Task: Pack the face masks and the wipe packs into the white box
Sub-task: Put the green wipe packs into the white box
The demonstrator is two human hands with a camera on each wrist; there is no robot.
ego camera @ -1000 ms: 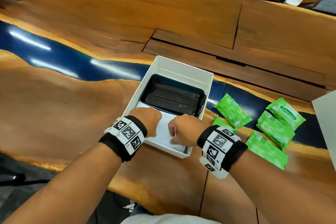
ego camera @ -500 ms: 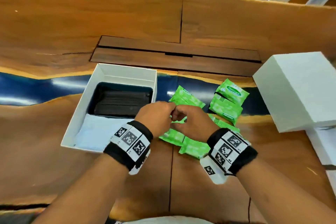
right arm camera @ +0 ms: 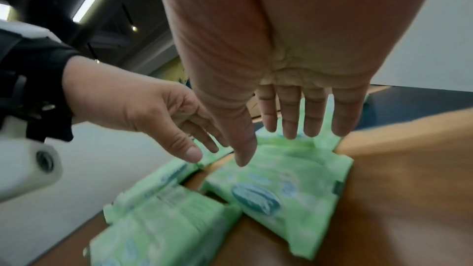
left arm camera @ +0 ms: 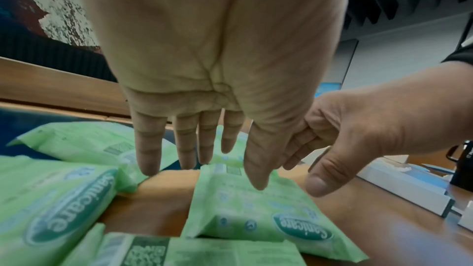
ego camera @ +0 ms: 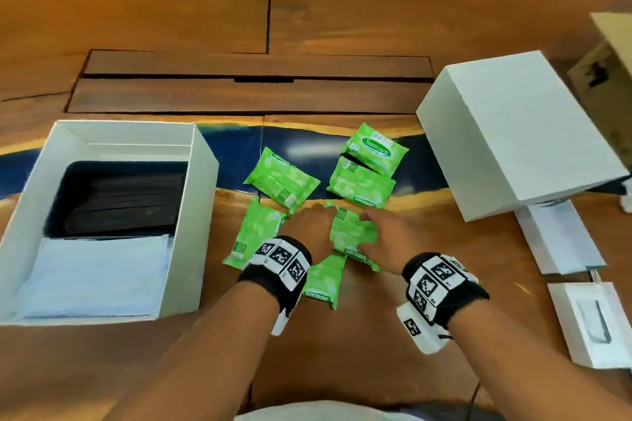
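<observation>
Hands [ego camera: 345,232] now spread over wipe pack [ego camera: 352,232]

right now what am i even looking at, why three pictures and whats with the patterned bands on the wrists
No machine here: a person packs a box by hand. The big picture comes from a camera on their head; the other two come from cameras strapped at each wrist, looking along the palm. The patterned bands are marker tags on the wrists.

On the wooden table stands the open white box, with black face masks and a pale blue pack inside. Beside it lie six green Sanicare wipe packs. The box lid sits further right.

The left hand and right hand reach down with straight fingers over one wipe pack. Neither holds anything.
</observation>
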